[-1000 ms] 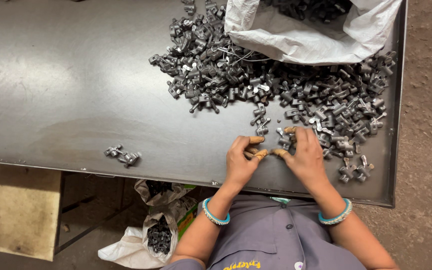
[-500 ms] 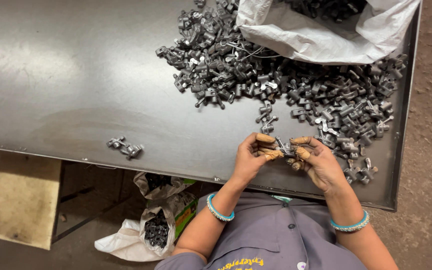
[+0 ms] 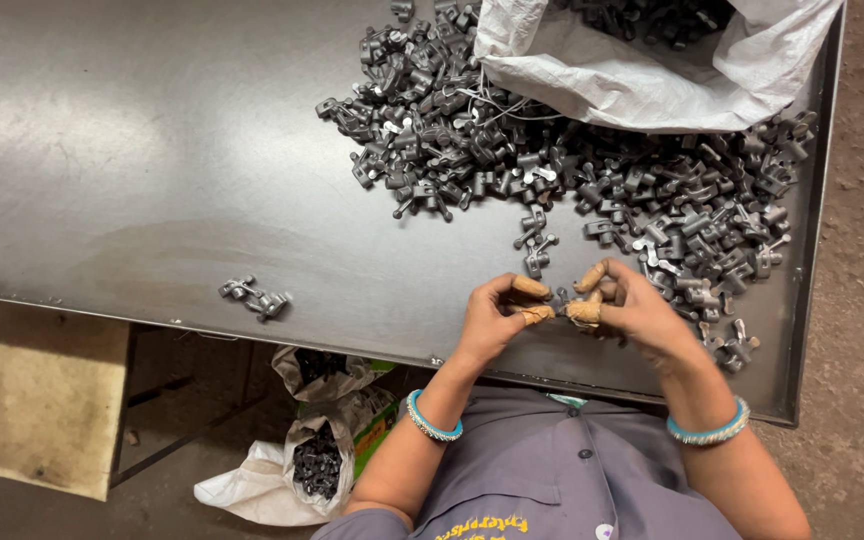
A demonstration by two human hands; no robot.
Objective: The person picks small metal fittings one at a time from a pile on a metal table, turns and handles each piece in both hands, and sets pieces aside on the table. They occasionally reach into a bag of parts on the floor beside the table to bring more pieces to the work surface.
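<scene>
Dark steel sheet surface (image 3: 152, 150), big heap of small grey metal clamp pieces (image 3: 572, 190) far right. Near edge, left hand (image 3: 492, 315) and right hand (image 3: 632, 305) pinch one small piece (image 3: 562, 300) together — looks like fitting/checking; next needs steady fingertip alignment.

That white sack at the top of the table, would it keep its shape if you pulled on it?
Probably not: the white sack looks like thin woven cloth, creased and slumped. It would likely drag heavily, since dark metal parts show in its mouth. More might spill onto the pile.
</scene>
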